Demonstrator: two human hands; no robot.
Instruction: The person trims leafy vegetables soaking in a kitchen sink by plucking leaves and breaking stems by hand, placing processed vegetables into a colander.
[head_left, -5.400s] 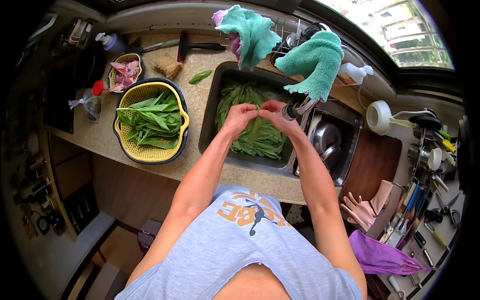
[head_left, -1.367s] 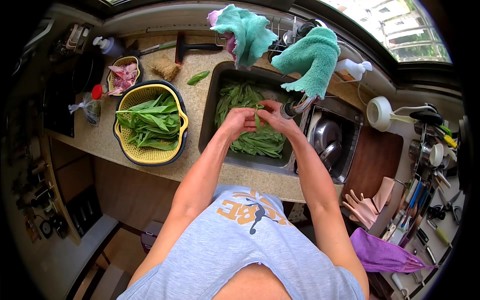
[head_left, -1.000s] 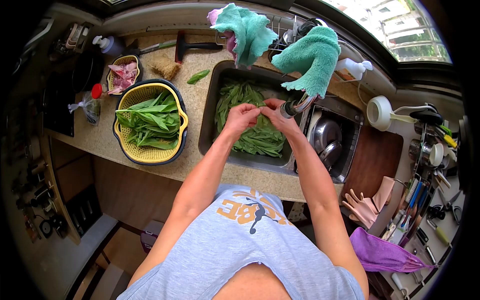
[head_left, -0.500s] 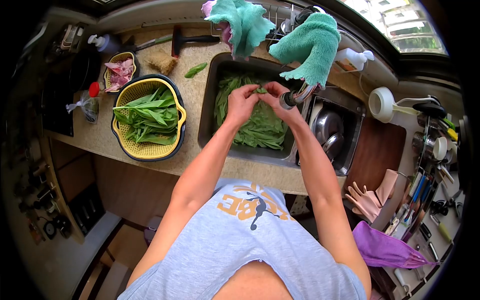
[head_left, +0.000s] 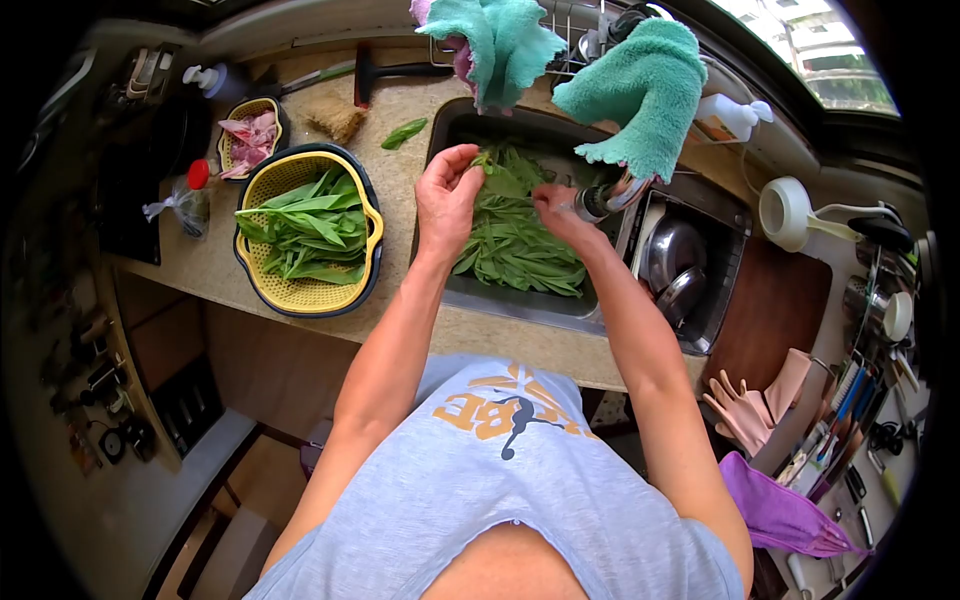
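Long green leafy vegetables (head_left: 525,255) lie heaped in water in the dark sink (head_left: 436,150). Above the sink's left side, my left hand (head_left: 447,200) pinches a leafy green (head_left: 484,160) between thumb and fingertips. My right hand (head_left: 563,212) is over the right half of the sink, beside the tap (head_left: 592,203), with its fingers curled closed; whatever they may hold is hidden. To the left on the counter stands a yellow basket (head_left: 262,283) in a dark outer bowl, holding more of the long green leaves (head_left: 310,225). One loose leaf (head_left: 404,133) lies behind it.
A small yellow basket of raw meat (head_left: 250,138) and a red-capped jar (head_left: 195,195) are at the left. Teal cloths (head_left: 645,90) hang over the tap. Metal pots (head_left: 672,252) fill the right basin, with a brown board (head_left: 765,295) and pink gloves (head_left: 745,410) beyond.
My hands, which were together over the greens, are now apart. The left has moved left with a leafy green in its fingers; the right sits lower beside the tap. The view has shifted slightly.
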